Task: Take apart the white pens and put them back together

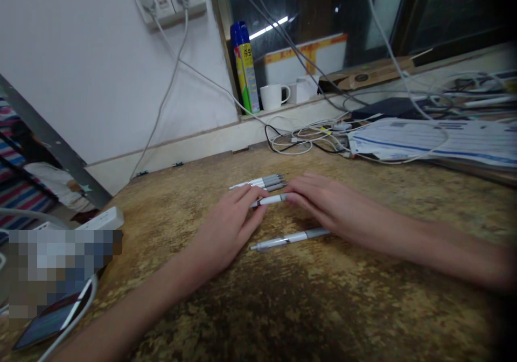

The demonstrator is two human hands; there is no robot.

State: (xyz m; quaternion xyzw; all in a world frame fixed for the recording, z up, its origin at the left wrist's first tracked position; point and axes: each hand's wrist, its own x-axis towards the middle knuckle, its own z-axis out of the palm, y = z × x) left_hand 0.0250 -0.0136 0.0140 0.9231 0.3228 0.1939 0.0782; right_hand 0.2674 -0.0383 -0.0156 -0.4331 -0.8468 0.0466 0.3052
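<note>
Between my two hands is a white and grey pen [275,199], lying crosswise just above or on the worn wooden table [307,303]. My left hand [232,219] pinches its left end between thumb and fingers. Closed on the other end is my right hand [323,197], its fingers hiding the tip. Several similar pens [260,182] lie side by side just beyond the hands. Closer to me, another white and grey pen [291,238] rests on the table, its right end partly covered by my right hand.
Tangled cables [299,138] and papers [436,138] fill the back right. On the sill stand a spray can [244,68] and a white mug [271,98]. A power strip [100,221] and a phone [52,319] with a cable are at the left edge. Partly visible at far left is a person [50,181].
</note>
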